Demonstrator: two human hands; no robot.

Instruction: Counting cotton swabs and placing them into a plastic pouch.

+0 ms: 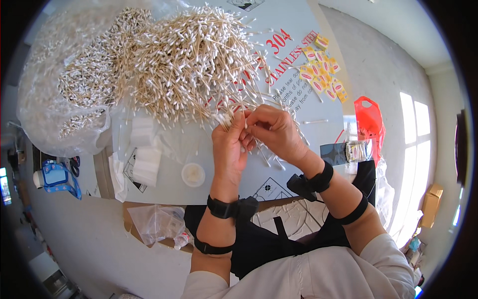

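Observation:
In front of the big pile of cotton swabs (194, 65), my two hands meet over the table. My left hand (229, 144) is closed around a small bunch of cotton swabs (223, 118), their white tips poking out past the thumb. Against it, my right hand (275, 130) has thumb and forefinger pinched together, with a white swab tip showing at the fingertips. How many swabs each hand holds is hidden by the fingers. Loose swabs (271, 158) lie on the table beneath and beside my right hand.
A clear plastic bag (45, 109) full of swabs lies at the left. White folded packs (145, 167) and a small round tub (193, 175) sit nearer me. Yellow labels (323, 72) are scattered at the right, near a red bag (369, 119) and a packed swab bundle (355, 151).

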